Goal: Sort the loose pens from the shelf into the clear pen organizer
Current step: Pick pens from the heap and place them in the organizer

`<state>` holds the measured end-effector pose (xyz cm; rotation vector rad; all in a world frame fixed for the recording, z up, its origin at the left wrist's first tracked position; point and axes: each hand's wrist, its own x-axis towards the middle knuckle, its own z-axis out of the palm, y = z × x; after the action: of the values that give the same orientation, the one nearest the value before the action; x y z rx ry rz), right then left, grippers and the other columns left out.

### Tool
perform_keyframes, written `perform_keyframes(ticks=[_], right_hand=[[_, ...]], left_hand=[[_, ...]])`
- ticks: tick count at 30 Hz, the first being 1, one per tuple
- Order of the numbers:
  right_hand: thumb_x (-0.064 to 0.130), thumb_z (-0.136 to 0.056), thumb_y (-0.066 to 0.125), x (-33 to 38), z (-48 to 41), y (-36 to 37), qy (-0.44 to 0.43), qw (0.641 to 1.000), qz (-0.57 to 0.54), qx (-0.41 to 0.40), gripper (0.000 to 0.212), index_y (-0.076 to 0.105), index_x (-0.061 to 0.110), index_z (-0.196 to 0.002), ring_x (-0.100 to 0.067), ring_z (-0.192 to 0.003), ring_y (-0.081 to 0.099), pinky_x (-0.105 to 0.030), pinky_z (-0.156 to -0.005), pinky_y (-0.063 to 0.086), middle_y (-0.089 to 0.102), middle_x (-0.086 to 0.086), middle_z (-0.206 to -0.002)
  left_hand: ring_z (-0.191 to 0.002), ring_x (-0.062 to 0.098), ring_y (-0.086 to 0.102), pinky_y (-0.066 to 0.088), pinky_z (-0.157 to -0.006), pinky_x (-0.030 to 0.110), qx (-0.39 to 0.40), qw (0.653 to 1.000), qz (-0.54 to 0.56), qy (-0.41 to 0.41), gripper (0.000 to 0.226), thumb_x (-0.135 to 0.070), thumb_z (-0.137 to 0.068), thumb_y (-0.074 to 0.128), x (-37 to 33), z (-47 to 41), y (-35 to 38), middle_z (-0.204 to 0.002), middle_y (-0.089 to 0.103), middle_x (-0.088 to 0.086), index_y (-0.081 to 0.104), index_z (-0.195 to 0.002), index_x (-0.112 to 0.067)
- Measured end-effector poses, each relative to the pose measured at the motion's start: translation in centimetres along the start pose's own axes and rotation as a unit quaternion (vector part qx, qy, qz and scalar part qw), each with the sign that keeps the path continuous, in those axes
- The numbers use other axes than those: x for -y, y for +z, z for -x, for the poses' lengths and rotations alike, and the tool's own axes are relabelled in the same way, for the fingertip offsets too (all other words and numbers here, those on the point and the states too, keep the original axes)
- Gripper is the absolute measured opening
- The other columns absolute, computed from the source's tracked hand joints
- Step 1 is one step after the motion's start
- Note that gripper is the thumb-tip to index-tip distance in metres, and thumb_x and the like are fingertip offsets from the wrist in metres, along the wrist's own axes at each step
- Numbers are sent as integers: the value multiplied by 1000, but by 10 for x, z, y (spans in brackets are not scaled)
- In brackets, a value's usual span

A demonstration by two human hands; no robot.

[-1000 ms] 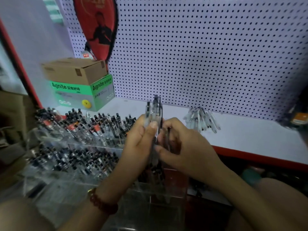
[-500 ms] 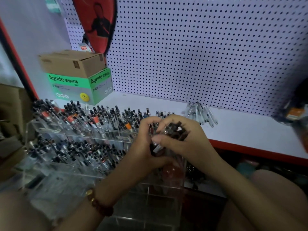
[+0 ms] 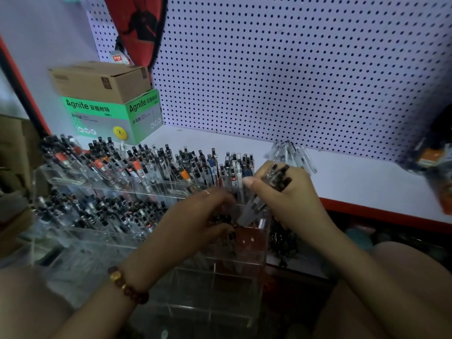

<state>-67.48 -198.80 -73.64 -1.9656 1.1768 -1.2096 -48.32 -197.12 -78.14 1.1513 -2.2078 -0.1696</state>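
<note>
A clear tiered pen organizer [image 3: 239, 270] stands in front of me, its upper rows packed with upright pens [image 3: 137, 167]. My right hand [image 3: 288, 199] is shut on a small bundle of clear pens [image 3: 254, 209] with black tops, tips angled down into a compartment at the organizer's right end. My left hand [image 3: 203, 221] rests over the pens in that same compartment, fingers curled; whether it grips any is hidden. A loose pile of clear pens [image 3: 293, 155] lies on the white shelf [image 3: 367, 184] just behind my right hand.
A brown carton sits on a green Agnite box [image 3: 110, 116] at the shelf's back left. Pegboard [image 3: 293, 69] forms the back wall, with a red bag hanging at top left. The shelf has a red front edge [image 3: 391, 216]. Dark packaged goods hang at the far right.
Both hands came down from holding the pen bundle upright at chest height. The bundle now points into the organizer's right-end compartment, and my left hand has slid down off it.
</note>
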Motion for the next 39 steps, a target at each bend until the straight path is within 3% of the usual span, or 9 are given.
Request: perform_keyframes(ticks=[2, 4, 12, 18, 21, 25, 32, 36, 39], right_hand=[[42, -84, 63, -5, 2, 3, 32, 995, 87, 38, 37, 58, 9, -67, -11, -46, 47, -32, -52, 46, 52, -4, -52], [50, -85, 59, -10, 5, 9, 36, 982, 169, 76, 42, 53, 15, -62, -6, -44, 48, -22, -45, 40, 51, 2, -51], [48, -92, 53, -17, 4, 16, -16, 967, 251, 49, 49, 50, 10, -60, -13, -43, 44, -23, -48, 38, 48, -4, -49], [36, -90, 63, -25, 18, 32, -20, 955, 268, 123, 19, 65, 17, -87, -2, -64, 53, -10, -55, 31, 59, 10, -71], [35, -89, 63, -26, 19, 39, -4, 955, 270, 122, 22, 64, 15, -97, -12, -81, 60, -12, -57, 30, 63, 4, -84], [42, -80, 72, -19, 16, 35, 53, 957, 223, 175, 42, 56, 21, -113, 3, -66, 46, -10, -54, 30, 45, 18, -74], [14, -89, 60, -15, 10, 17, 69, 907, 353, 221, 41, 56, 20, -129, -18, -101, 60, -35, -87, 52, 65, -1, -110], [17, -90, 57, -14, 15, 21, 69, 863, 427, 263, 9, 63, 12, -95, -24, -81, 58, -28, -67, 44, 54, -2, -81], [18, -93, 53, -20, 20, 30, 63, 847, 449, 277, 20, 61, 10, -109, -25, -90, 62, -29, -67, 43, 62, -6, -98]], left_hand=[[-83, 0, 58, 46, -68, 18, 19, 998, -54, -25, 34, -30, -77, 77, 3, 5, 0, -98, 60, -18, 59, -107, -29], [-89, 10, 62, 51, -73, 26, 46, 995, -75, -55, 39, -34, -80, 73, 5, 7, 3, -105, 64, -11, 58, -115, -30], [-93, 15, 63, 54, -76, 33, 41, 992, -87, -82, 48, -35, -79, 75, 5, 11, 16, -117, 59, -7, 54, -121, -29], [-94, 15, 61, 52, -77, 32, 33, 991, -88, -94, 42, -30, -79, 75, 2, 9, 16, -113, 60, -7, 57, -117, -26], [-95, 15, 61, 53, -78, 33, 31, 992, -85, -93, 41, -30, -80, 74, 1, 8, 16, -114, 60, -6, 58, -117, -25], [-98, 15, 59, 50, -80, 29, 30, 992, -72, -97, 43, -30, -81, 72, 2, 8, 18, -115, 59, -4, 57, -121, -23], [-99, 14, 56, 49, -84, 27, 28, 990, -27, -137, 52, -27, -74, 80, 1, 12, 24, -117, 52, -4, 54, -118, -22], [-105, 18, 57, 51, -87, 31, 12, 980, -63, -187, 61, -34, -72, 81, -5, 14, 29, -125, 47, -1, 47, -121, -21], [-108, 19, 57, 47, -85, 28, 42, 972, -73, -220, 65, -36, -76, 77, -6, 13, 33, -124, 54, 1, 41, -128, -20]])
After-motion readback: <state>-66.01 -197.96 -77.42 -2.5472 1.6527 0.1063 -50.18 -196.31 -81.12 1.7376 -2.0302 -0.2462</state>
